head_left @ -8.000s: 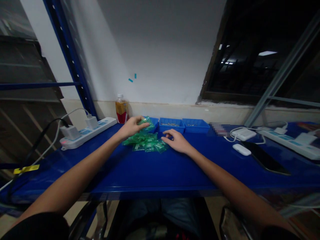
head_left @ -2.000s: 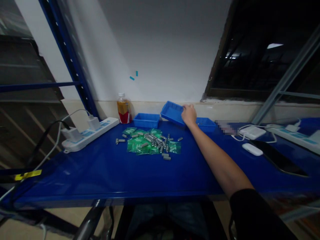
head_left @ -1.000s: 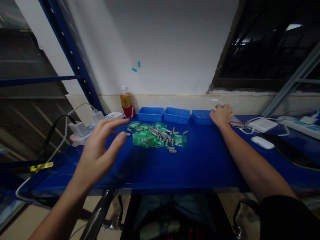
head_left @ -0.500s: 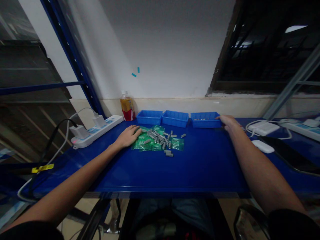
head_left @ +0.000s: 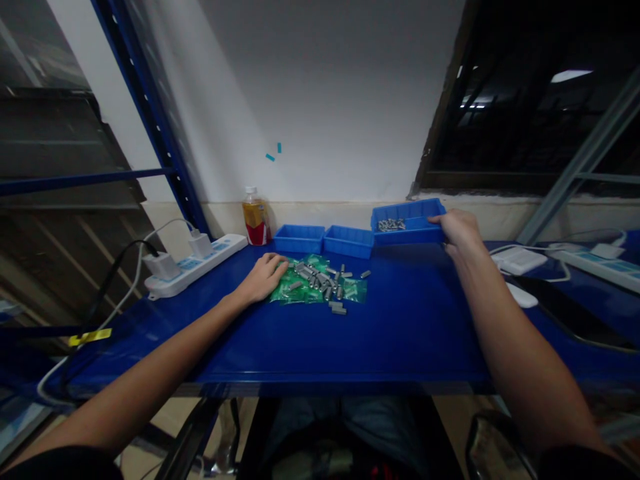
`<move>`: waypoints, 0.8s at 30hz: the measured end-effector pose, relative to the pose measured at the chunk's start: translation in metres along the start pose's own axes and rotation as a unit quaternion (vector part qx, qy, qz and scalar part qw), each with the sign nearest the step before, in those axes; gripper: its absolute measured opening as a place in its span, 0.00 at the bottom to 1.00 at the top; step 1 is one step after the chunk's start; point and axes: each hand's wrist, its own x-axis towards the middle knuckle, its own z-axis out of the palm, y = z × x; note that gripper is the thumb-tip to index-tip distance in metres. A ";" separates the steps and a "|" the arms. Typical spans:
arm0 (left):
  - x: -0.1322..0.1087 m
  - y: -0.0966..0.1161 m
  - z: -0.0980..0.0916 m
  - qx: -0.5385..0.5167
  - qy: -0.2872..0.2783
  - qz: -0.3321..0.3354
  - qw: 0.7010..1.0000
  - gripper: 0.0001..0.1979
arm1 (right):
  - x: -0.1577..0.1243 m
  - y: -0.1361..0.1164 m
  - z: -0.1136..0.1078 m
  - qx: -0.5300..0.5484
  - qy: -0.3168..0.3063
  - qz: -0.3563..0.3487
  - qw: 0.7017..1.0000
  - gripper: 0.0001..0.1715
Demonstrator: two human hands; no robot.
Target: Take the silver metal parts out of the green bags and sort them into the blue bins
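Observation:
My right hand [head_left: 459, 228] grips the right end of a blue tray [head_left: 400, 234] and holds it lifted and tilted above the blue table [head_left: 350, 340]; small metal parts [head_left: 391, 225] lie inside it. My left hand [head_left: 263, 277] rests flat with fingers stretched out at the left edge of a pile of green plastic bags [head_left: 300, 291]. Several short grey metal cylinders [head_left: 323, 281] lie scattered over the bags. Two more blue trays [head_left: 299, 238] [head_left: 347, 241] stand side by side at the back.
A drink bottle [head_left: 255, 217] stands by the wall. A white power strip [head_left: 193, 264] with chargers lies at the left. At the right are white devices [head_left: 513, 260], a dark phone [head_left: 575, 313] and another power strip [head_left: 600, 270]. A blue rack post [head_left: 150, 113] rises at the left.
The right hand has lifted the right-hand tray off the table and tilted it. The left hand came down onto the left edge of the bag pile and stays there.

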 end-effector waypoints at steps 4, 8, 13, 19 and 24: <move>0.000 -0.001 0.002 0.012 0.007 -0.003 1.000 0.19 | -0.036 -0.018 0.025 0.103 -0.036 0.015 0.994 0.08; 0.002 -0.005 0.001 0.010 0.010 -0.016 1.000 0.16 | -0.069 -0.030 0.053 0.098 -0.077 -0.020 0.992 0.12; 0.005 -0.012 -0.003 -0.037 0.014 -0.084 0.996 0.12 | -0.096 -0.045 0.082 0.014 -0.078 -0.119 0.990 0.11; 0.004 -0.012 -0.008 -0.065 0.047 -0.106 0.991 0.13 | -0.125 -0.063 0.101 -0.075 -0.078 -0.199 0.974 0.14; 0.003 -0.008 -0.009 -0.071 0.018 -0.095 0.993 0.09 | -0.144 -0.062 0.111 -0.111 -0.074 -0.260 0.956 0.11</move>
